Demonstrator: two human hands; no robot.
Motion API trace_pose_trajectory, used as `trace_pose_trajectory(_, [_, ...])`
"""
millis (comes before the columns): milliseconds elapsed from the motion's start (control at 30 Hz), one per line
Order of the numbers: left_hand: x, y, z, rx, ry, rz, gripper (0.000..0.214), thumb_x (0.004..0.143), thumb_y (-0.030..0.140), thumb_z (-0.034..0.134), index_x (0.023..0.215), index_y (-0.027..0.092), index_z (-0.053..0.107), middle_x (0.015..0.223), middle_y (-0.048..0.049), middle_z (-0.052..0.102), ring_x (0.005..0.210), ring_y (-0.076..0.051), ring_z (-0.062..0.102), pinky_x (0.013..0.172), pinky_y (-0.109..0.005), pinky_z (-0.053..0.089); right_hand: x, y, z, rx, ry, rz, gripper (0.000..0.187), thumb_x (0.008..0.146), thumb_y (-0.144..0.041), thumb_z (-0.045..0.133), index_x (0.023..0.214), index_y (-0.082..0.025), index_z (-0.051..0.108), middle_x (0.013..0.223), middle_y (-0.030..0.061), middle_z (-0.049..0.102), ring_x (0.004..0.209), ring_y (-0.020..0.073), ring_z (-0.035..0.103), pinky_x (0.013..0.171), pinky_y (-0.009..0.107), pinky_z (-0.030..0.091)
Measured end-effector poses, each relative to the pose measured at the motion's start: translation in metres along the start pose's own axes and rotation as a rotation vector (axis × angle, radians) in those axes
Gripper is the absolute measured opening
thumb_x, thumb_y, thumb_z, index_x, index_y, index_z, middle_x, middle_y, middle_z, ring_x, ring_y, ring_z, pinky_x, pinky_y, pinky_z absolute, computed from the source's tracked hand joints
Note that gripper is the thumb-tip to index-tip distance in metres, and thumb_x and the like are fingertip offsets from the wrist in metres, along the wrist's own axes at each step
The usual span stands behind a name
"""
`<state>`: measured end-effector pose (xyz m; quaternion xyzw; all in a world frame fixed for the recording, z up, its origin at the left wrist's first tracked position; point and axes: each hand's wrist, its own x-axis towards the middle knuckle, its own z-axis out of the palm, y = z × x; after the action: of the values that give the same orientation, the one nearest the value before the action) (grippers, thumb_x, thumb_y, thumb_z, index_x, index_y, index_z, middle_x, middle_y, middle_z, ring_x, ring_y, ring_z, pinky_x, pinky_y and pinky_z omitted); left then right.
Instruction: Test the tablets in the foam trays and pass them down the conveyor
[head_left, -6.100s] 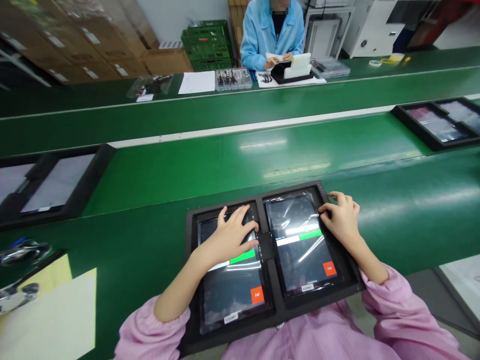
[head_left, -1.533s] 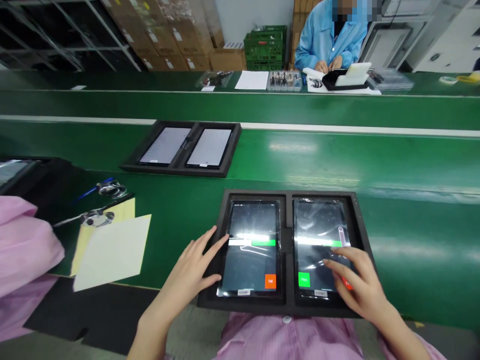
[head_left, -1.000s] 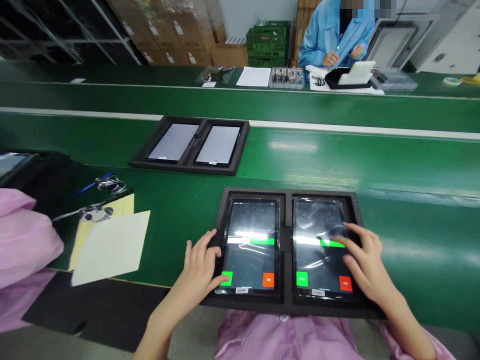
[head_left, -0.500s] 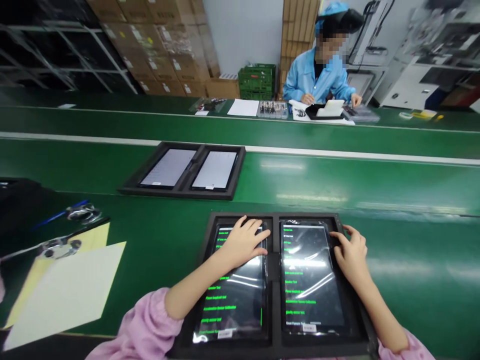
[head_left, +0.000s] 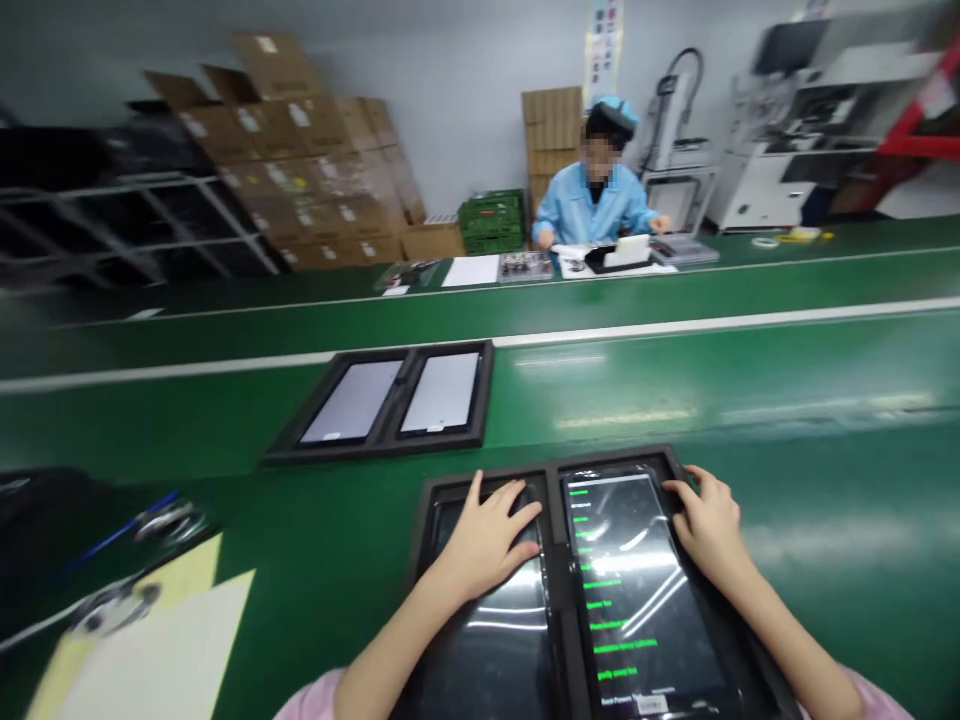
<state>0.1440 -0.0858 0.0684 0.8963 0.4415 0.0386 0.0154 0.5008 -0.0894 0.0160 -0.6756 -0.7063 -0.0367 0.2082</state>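
Note:
A black two-compartment tray lies in front of me with a tablet in each compartment. Over the upper part of the left tablet, whose screen is dark, my left hand rests open with its fingers spread. The right tablet shows a list of mostly green text lines and carries a small white label near its bottom. At the tray's upper right edge, my right hand is closed around the rim, its fingertips close to the right tablet's side. Part of the left tablet is hidden under my left hand and forearm.
Farther off, a second black tray holds two tablets with pale screens. White paper, a yellow sheet and a blue pen lie to the left. Across the green bench, a person in blue sits behind a small black-and-white object.
The left tablet's screen has gone from green text to dark. My view has tilted up, so everything sits lower. Both hands keep about the same places on the tray.

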Motion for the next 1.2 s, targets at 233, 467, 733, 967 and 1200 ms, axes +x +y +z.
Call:
trace_pose_trajectory(233, [0.004, -0.006, 0.005, 0.055, 0.028, 0.05, 0.049, 0.1, 0.059, 0.04, 0.129, 0.028, 0.066, 0.136, -0.0185, 0.063, 0.126, -0.036, 0.058, 0.111, -0.078, 0.022, 0.004, -0.015, -0.018, 0.064, -0.105, 0.084, 0.049, 0.073, -0.003, 0.047, 0.11, -0.024, 0.072, 0.13, 0.015, 0.053, 0.119, 0.0318, 0.046, 0.095, 0.049, 0.044])
trace_pose_trajectory(467, [0.012, 0.01, 0.001, 0.093, 0.088, 0.012, 0.045, 0.103, 0.05, 0.037, 0.122, 0.027, 0.07, 0.13, -0.0154, 0.066, 0.123, -0.034, 0.06, 0.117, -0.074, 0.009, 0.003, -0.012, -0.017, 0.091, -0.095, 0.096, 0.047, 0.074, -0.004, 0.047, 0.109, -0.023, 0.073, 0.13, 0.0147, 0.052, 0.119, 0.0316, 0.045, 0.096, 0.048, 0.042])
trace_pose_trajectory(733, [0.005, -0.005, 0.002, -0.092, 0.026, 0.027, 0.062, 0.1, 0.065, 0.029, 0.137, 0.024, 0.058, 0.137, -0.0164, 0.062, 0.127, -0.034, 0.057, 0.116, -0.077, 0.0, 0.003, -0.01, -0.02, 0.095, -0.108, 0.097, 0.045, 0.075, -0.004, 0.047, 0.106, -0.023, 0.074, 0.13, 0.015, 0.052, 0.117, 0.0325, 0.046, 0.094, 0.05, 0.043])
trace_pose_trajectory(967, [-0.007, -0.03, -0.019, -0.194, 0.204, -0.181, 0.059, 0.102, 0.053, 0.018, 0.14, 0.023, 0.052, 0.135, -0.0128, 0.064, 0.124, -0.03, 0.06, 0.118, -0.061, 0.027, 0.008, -0.014, -0.021, 0.127, -0.133, 0.134, 0.044, 0.075, -0.006, 0.046, 0.105, -0.024, 0.073, 0.132, 0.0142, 0.054, 0.12, 0.0339, 0.047, 0.094, 0.054, 0.045])
trace_pose_trajectory(1200, [-0.151, -0.055, -0.002, -0.273, -0.057, -0.734, 0.049, 0.083, 0.054, 0.044, 0.114, 0.023, 0.068, 0.109, -0.0156, 0.074, 0.104, -0.038, 0.07, 0.093, -0.056, 0.055, -0.08, 0.014, -0.063, 0.387, -0.141, 0.15, 0.051, 0.091, -0.043, 0.051, 0.136, -0.02, 0.049, 0.132, 0.0171, 0.06, 0.121, 0.0326, 0.059, 0.098, 0.051, 0.051])
